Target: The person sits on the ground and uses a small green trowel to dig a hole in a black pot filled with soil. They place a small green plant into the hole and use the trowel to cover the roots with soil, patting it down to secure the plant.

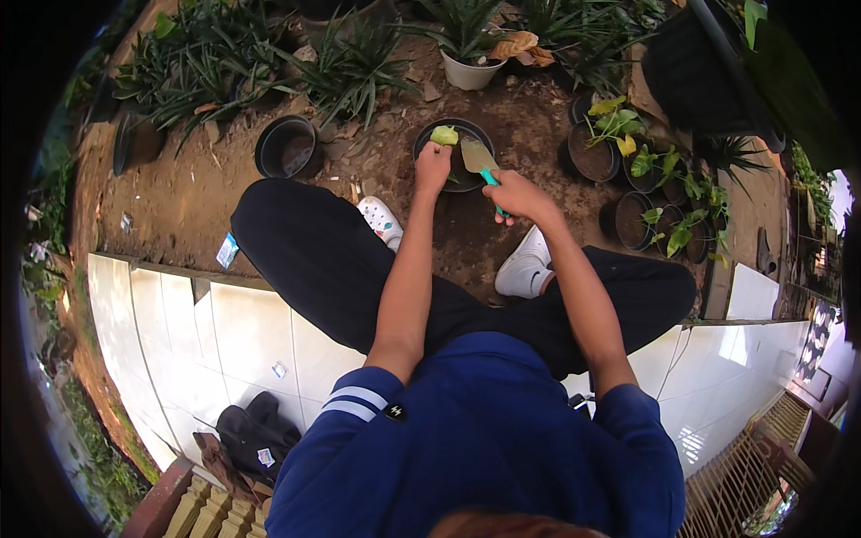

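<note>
My left hand [432, 166] grips a plant at its base, and a pale green leaf [444, 135] shows above my fingers. Below it stands a round black plastic pot [489, 136], partly hidden by both hands. In my right hand [518, 194] is a hand trowel [478, 157] with a turquoise handle. Its soil-stained metal blade points away from me over the right side of the pot. The stem and roots of the plant are hidden by my left hand, and I cannot tell whether the blade touches soil.
Another black pot [288, 149] stands to the left. Several potted leafy plants [632, 218] line the right side. Across the back grow spiky plants, one in a white pot [470, 72]. My white shoes [380, 218] flank the bare soil, before a white tiled ledge [249, 319].
</note>
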`<control>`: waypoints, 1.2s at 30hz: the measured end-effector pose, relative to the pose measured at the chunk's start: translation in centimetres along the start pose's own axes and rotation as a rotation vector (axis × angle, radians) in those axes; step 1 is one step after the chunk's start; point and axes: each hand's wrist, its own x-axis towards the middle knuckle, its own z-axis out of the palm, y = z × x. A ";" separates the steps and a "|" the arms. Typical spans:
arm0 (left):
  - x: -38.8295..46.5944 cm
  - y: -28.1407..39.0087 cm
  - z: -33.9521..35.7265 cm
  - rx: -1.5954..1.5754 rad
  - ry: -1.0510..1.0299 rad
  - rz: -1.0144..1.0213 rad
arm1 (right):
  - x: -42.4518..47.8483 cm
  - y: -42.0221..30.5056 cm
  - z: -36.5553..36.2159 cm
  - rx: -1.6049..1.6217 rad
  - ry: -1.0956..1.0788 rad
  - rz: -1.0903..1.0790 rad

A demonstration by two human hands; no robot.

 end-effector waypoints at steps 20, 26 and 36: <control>0.3 -0.1 -0.3 -0.174 0.045 -0.048 | 2.5 3.6 -0.1 -0.172 0.067 -0.134; 0.1 0.4 -1.4 -0.281 0.040 -0.112 | 1.8 7.7 -7.2 0.281 -0.238 -0.060; 0.3 0.9 -1.6 -0.327 -0.010 -0.187 | 9.0 18.6 -2.3 -0.438 -0.533 0.172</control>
